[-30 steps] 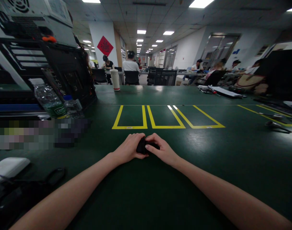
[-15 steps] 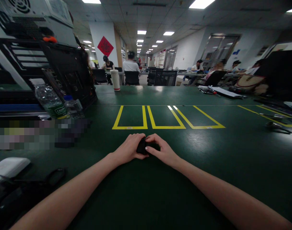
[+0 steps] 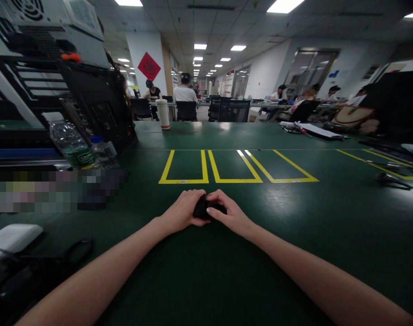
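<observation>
A small black block-like object (image 3: pixel 200 208) is held low over the green table (image 3: pixel 199 276), in front of the yellow tape outlines. My left hand (image 3: pixel 184 208) wraps around it, with fingers over the far side and the thumb on the near side. From the right, my right hand (image 3: pixel 230 212) curves its fingertips and thumb against the object's right edge. Both hands are closed on it. Its exact kind cannot be made out, as the fingers cover much of it and the rest is dark.
Yellow tape outlines (image 3: pixel 184 182) mark the table ahead. A cup (image 3: pixel 163 114) stands at the far edge. Plastic bottles (image 3: pixel 72 142) and computer hardware (image 3: pixel 101 104) crowd the left side. A white case (image 3: pixel 14 242) lies near left; metal tools (image 3: pixel 392 180) lie right. People sit beyond.
</observation>
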`<state>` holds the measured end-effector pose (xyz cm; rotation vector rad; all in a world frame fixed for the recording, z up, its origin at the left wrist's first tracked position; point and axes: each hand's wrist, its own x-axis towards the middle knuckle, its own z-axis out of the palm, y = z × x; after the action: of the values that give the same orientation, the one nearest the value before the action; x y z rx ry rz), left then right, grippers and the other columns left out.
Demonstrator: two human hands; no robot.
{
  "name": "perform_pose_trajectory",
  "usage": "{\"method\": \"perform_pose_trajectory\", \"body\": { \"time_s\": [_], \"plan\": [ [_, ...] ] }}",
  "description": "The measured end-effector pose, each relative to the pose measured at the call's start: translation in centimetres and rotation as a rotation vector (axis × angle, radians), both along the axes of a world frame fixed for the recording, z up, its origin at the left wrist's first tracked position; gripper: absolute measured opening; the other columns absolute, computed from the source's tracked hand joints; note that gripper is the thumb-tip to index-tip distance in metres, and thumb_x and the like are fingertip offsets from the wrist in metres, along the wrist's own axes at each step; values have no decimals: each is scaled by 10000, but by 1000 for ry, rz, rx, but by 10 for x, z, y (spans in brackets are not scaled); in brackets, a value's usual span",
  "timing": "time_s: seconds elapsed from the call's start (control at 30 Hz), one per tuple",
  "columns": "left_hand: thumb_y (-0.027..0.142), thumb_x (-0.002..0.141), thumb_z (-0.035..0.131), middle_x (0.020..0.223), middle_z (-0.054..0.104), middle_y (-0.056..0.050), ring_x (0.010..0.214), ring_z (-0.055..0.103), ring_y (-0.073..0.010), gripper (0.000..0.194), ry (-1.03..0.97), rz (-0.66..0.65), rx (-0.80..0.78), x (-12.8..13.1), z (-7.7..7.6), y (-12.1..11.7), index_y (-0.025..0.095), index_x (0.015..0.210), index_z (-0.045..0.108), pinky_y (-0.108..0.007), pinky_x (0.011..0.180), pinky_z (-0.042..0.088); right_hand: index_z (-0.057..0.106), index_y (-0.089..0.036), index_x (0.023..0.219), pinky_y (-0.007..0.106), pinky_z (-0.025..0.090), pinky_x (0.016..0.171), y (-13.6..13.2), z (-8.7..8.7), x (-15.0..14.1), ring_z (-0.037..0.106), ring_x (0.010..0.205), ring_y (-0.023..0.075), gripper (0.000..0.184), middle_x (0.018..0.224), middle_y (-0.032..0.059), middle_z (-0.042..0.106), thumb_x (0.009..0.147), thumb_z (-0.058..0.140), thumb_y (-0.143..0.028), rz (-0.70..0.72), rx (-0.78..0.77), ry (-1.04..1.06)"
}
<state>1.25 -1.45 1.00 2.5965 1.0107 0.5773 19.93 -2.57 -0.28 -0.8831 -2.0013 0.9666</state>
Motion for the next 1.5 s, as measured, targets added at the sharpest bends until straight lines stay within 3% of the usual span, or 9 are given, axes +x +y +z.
{"method": "perform_pose_trajectory", "body": {
  "time_s": [0.33, 0.6, 0.9, 1.2, 1.5],
  "plan": [
    [339, 674, 663, 1059, 502, -78, 941, 497, -229, 567, -13, 0, 12, 1, -3, 1, 178, 1119, 350, -380, 805, 404, 438, -208, 1008, 349, 451, 778, -2, 0, -2, 521, 885, 168, 209, 977, 31, 502, 811, 489, -255, -9, -100, -1],
    [346, 669, 665, 1044, 505, -87, 910, 501, -227, 574, -8, 2, 7, 1, -1, 0, 162, 1114, 354, -370, 778, 416, 490, -213, 922, 363, 421, 804, 0, -1, 0, 493, 893, 176, 146, 937, 22, 497, 779, 524, -214, -58, 84, -33],
    [328, 675, 661, 1047, 503, -81, 914, 500, -225, 553, -9, 14, -16, 1, 0, -1, 169, 1110, 361, -366, 773, 415, 434, -205, 1010, 342, 452, 781, -2, 0, -2, 521, 886, 162, 228, 983, 29, 500, 796, 506, -230, 4, -87, -8],
    [342, 681, 656, 1043, 501, -84, 910, 499, -222, 555, -17, -6, -1, 0, 1, -1, 166, 1113, 356, -363, 780, 411, 490, -222, 916, 381, 419, 823, -1, 0, 0, 487, 916, 184, 139, 959, 23, 494, 782, 523, -211, -68, 101, -51],
    [337, 674, 662, 1042, 500, -87, 914, 493, -228, 557, 5, 10, -15, 1, 1, -1, 156, 1106, 362, -371, 792, 408, 444, -206, 1002, 353, 449, 794, -2, 0, -2, 515, 894, 166, 217, 975, 26, 494, 795, 505, -228, -6, -52, -15]
  ]
}}
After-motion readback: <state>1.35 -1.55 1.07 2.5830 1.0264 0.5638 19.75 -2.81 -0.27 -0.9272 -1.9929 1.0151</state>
